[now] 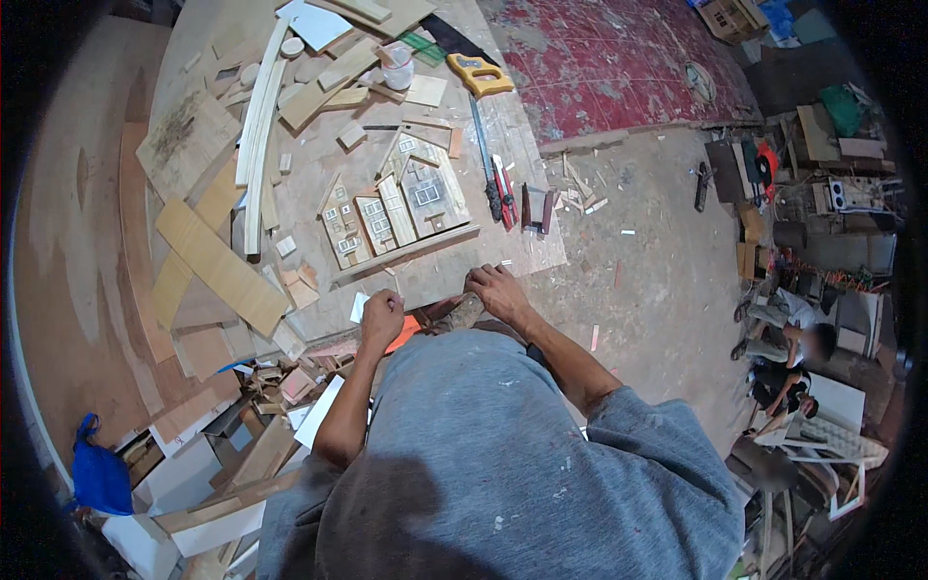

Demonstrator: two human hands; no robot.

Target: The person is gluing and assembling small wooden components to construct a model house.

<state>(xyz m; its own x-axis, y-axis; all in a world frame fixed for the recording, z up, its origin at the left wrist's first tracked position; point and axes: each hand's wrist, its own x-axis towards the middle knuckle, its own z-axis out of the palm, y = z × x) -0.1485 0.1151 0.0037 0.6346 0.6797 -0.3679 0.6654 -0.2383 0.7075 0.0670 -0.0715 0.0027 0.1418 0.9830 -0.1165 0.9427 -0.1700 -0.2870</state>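
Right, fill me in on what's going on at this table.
A person is at a cluttered worktable, with a small wooden model house in front of them. Their left hand is curled beside a small pale piece; their right hand is at the near edge. Whether either grips anything is unclear. Neither touches the house. A yellow-handled saw lies farther back, to the right.
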